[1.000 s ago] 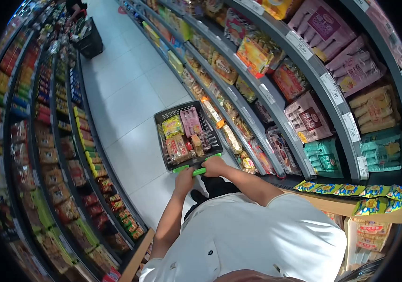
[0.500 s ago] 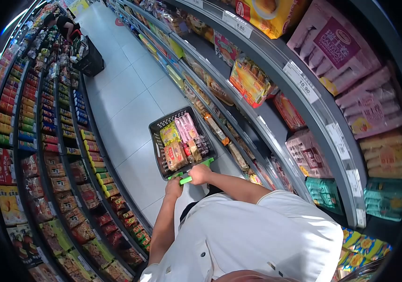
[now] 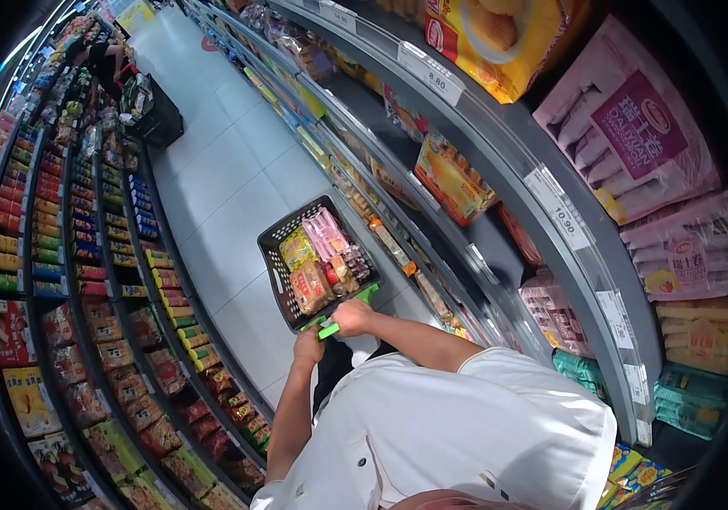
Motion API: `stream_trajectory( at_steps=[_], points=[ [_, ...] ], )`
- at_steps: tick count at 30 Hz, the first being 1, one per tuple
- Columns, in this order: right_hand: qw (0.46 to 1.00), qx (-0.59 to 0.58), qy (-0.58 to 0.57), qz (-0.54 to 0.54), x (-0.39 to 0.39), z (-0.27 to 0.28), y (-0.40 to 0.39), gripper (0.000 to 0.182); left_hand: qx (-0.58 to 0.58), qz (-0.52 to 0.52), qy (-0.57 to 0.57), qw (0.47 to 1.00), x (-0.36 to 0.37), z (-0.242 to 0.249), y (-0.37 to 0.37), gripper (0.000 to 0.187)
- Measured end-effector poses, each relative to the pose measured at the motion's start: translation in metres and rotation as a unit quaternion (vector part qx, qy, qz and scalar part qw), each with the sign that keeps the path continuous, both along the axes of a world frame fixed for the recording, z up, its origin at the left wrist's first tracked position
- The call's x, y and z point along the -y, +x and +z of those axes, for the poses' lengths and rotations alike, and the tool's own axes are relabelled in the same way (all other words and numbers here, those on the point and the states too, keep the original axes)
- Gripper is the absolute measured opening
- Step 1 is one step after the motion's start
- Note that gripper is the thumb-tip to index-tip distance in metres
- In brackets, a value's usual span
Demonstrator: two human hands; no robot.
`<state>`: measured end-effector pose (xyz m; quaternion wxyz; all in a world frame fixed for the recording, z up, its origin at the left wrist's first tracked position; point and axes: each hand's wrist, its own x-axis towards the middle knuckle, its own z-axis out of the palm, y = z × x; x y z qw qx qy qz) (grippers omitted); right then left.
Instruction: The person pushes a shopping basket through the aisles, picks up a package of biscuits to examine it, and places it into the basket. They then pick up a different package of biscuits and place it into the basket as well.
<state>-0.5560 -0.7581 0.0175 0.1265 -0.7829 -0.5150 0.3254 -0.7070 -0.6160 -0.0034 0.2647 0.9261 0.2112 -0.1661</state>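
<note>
In front of me on the floor is a black shopping basket [image 3: 275, 280] with a green handle [image 3: 328, 330]. My left hand [image 3: 307, 347] is closed round the handle's left part, and my right hand [image 3: 352, 317] grips it further right. Inside the basket lie a pink pack [image 3: 325, 234], a yellow-green pack [image 3: 298, 250], a pack of brown baked goods [image 3: 310, 286] and a few smaller packets. My thumbs and knuckles show; the undersides of the fingers are hidden.
Shelves of packaged snacks [image 3: 130, 353] line the left side. On the right, a shelf edge with price tags [image 3: 557, 206] holds pink packs [image 3: 636, 127]. Pale floor tiles [image 3: 219, 170] run ahead to a person [image 3: 107, 58] beside another dark basket [image 3: 156, 115].
The basket and both hands sit slightly further left and lower in view. The right-hand shelf packs appear lower, and the far basket has shifted a little left. Both hands still hold the handle.
</note>
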Motion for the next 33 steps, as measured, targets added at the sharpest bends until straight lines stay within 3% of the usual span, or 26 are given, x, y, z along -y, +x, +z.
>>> stream_trajectory(
  at_steps=[10, 20, 30, 33],
  points=[
    [0.998, 0.041, 0.045, 0.003, -0.035, 0.0, 0.04, 0.023, 0.065, -0.008, -0.03, 0.997, -0.037, 0.008, 0.039, 0.023],
    [0.998, 0.048, -0.016, -0.029, -0.092, 0.005, 0.076, 0.02, 0.032, -0.029, -0.062, 0.997, -0.096, 0.013, 0.081, 0.027],
    [0.996, 0.062, -0.05, -0.039, -0.132, 0.007, 0.098, 0.025, 0.1, -0.105, -0.113, 0.983, -0.154, -0.002, 0.102, 0.029],
    [0.996, 0.069, -0.048, -0.038, -0.146, 0.012, 0.104, 0.025, 0.074, -0.099, -0.106, 0.987, -0.164, 0.003, 0.111, 0.028]
  ],
)
